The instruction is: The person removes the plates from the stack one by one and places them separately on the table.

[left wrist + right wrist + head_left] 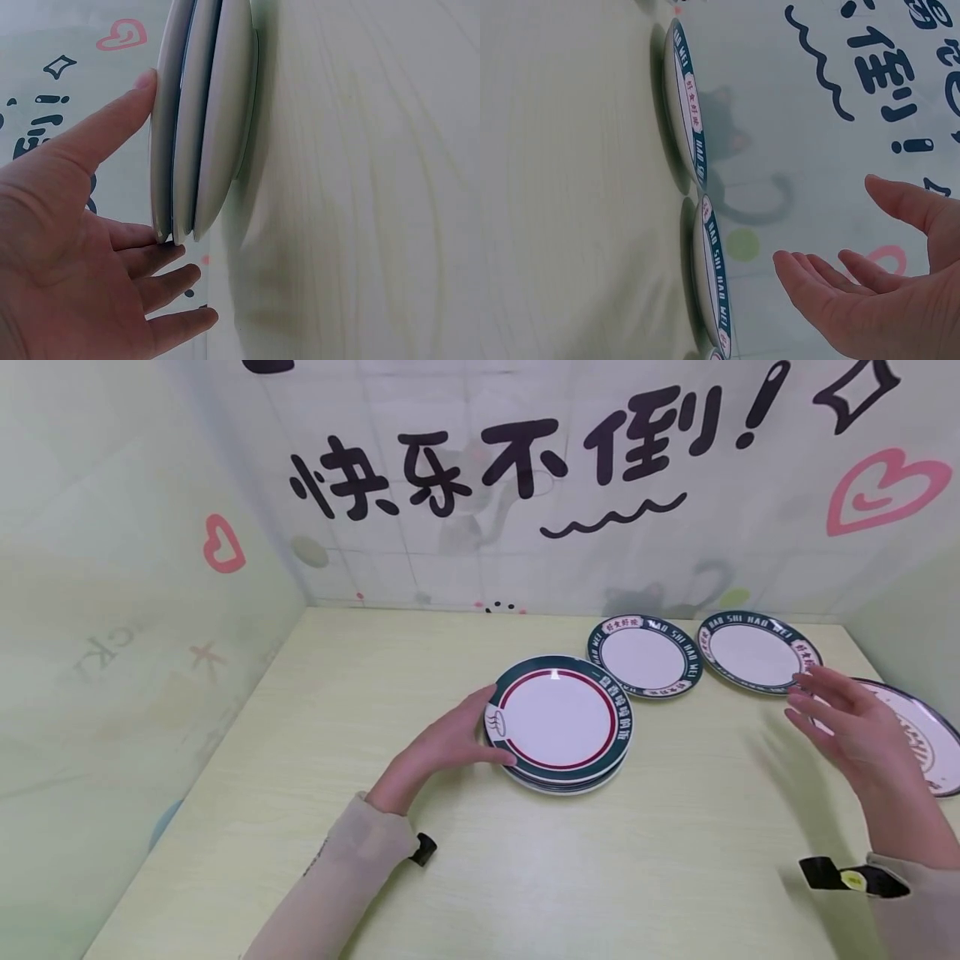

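Near the middle of the table is a stack of several plates [557, 718], the top one white with a green rim and a red ring. My left hand [457, 735] touches the stack's left edge, thumb and fingers spread around it. In the left wrist view the thumb and fingertips of that hand [90, 225] meet the rims of the stacked plates [202, 120]. My right hand [862, 727] is raised at the right, fingers relaxed and holding nothing, in front of a large patterned plate [941, 743]. The right wrist view shows this hand [877, 285] with its fingers extended.
Two green-rimmed plates, one [645, 657] right behind the stack and another [752, 653] farther right, lie near the back wall [450, 568]. The large patterned plate is at the table's right edge. A side wall [150, 568] stands at the left.
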Demonstrator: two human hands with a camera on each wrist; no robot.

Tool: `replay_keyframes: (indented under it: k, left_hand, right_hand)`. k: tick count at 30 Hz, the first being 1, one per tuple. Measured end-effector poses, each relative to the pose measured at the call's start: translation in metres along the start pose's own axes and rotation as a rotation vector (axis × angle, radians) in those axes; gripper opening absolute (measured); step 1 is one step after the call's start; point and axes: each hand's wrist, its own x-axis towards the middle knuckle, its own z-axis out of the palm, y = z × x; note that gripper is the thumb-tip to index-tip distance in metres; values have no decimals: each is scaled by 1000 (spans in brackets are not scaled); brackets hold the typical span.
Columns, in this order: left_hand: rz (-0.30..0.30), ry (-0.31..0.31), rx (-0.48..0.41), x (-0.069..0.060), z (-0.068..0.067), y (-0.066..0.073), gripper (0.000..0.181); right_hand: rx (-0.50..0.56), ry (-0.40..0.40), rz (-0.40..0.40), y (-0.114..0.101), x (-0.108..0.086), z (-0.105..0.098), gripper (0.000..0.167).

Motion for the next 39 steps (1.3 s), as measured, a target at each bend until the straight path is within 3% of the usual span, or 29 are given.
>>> replay_keyframes:
  k: [5, 13, 20, 29, 39]
  left_hand:
    - [-7, -4, 0, -1, -1, 0, 114]
    - [-12, -7, 11, -3, -2, 1, 115]
    - [-8, -9, 5, -1, -2, 1, 115]
    - [25, -2, -6, -1, -2, 1, 114]
    - [9, -8, -4, 0, -2, 0, 115]
  right_hand:
    - [-48, -68, 6, 4, 3, 9, 37]
    - [-154, -84, 29, 12, 8, 25, 37]
    - [-126, -114, 3, 17, 9, 32, 37]
    - [-166, -141, 22, 27, 14, 43, 35]
    - [-188, -198, 25, 38, 16, 57, 36]
